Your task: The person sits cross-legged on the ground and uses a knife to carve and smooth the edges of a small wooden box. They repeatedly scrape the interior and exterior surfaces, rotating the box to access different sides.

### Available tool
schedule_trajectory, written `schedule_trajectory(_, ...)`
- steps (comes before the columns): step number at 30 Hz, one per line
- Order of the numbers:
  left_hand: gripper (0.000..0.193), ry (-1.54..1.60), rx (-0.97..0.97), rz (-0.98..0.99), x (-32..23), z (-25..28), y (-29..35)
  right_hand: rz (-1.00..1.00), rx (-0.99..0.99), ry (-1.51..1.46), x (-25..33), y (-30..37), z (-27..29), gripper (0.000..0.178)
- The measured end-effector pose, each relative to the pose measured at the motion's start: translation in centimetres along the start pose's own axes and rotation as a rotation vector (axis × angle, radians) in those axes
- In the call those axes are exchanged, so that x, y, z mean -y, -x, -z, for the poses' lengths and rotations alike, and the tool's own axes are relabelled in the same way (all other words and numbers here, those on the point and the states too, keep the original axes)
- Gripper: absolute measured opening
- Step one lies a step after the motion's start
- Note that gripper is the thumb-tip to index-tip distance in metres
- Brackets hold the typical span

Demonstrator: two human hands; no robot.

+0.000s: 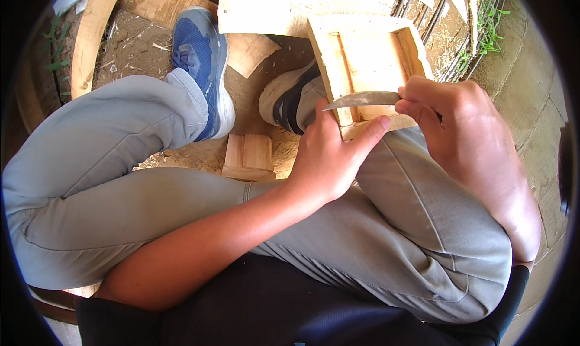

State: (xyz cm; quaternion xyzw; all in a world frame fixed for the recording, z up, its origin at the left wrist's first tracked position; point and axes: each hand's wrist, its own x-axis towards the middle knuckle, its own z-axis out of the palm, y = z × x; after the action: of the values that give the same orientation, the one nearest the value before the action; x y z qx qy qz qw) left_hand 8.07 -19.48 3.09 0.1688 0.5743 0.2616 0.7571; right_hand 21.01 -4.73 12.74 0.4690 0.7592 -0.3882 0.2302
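A shallow, open wooden box with raised sides rests tilted by my right knee. My left hand grips its near left corner, with the thumb along the near edge and the fingers round the outer side. My right hand is closed around a knife; its handle is mostly hidden in the fist. The knife's curved metal blade points left across the near end of the box, its tip close to my left index finger. Whether the blade touches the wood I cannot tell.
A small wooden block lies on the dirt floor between my legs. Beyond my shoes are a pale board, a curved wood strip and other offcuts. Thin metal rods and green plants are at the upper right, beside paving.
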Motion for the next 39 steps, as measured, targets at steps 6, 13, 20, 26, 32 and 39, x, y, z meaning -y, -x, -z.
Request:
schedule_trajectory(6,0.077,-0.036,-0.016,-0.019,0.1,-0.1,0.0,0.004,-0.015,0.022,-0.1,0.1,-0.2,0.009)
schedule_trajectory(13,0.078,-0.029,-0.001,-0.006,0.0,-0.1,0.0,-0.041,0.036,0.060,0.2,0.1,0.3,0.009)
schedule_trajectory(20,0.079,-0.044,-0.012,0.007,0.2,0.0,0.0,-0.005,0.023,0.134,0.3,0.0,0.0,0.006)
schedule_trajectory(26,0.077,0.054,-0.015,0.068,-0.2,0.0,0.1,0.039,-0.016,0.298,1.3,0.3,-0.9,0.008)
schedule_trajectory(32,0.078,0.096,-0.019,0.020,0.3,0.1,-0.3,0.148,-0.080,0.374,1.1,0.1,-2.1,0.016)
schedule_trajectory(39,0.076,0.108,0.008,0.007,0.4,0.1,-0.4,0.066,-0.063,-0.057,-1.0,-0.6,-1.3,0.011)
